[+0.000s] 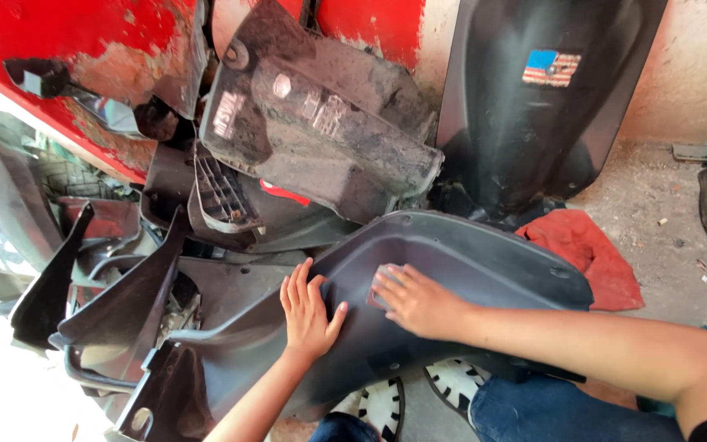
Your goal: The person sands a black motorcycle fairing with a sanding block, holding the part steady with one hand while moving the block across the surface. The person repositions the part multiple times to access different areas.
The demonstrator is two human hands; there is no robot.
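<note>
Two hands lay on one grey plastic panel mid-frame: left hand flat, fingers spread; right hand fingers together, pressing one small pad.

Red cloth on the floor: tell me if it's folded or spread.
Crumpled, loosely spread: the red cloth lies in uneven wrinkles on the floor, partly under the grey panel.

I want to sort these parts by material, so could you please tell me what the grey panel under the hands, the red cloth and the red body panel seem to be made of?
Grey panel: probably moulded plastic, matt, with smooth curves and screw holes.
Red cloth: soft woven fabric, crumpled in folds.
Red body panel: glossy paint flaking to a dull, brownish layer; possibly metal, but plastic cannot be ruled out.
</note>
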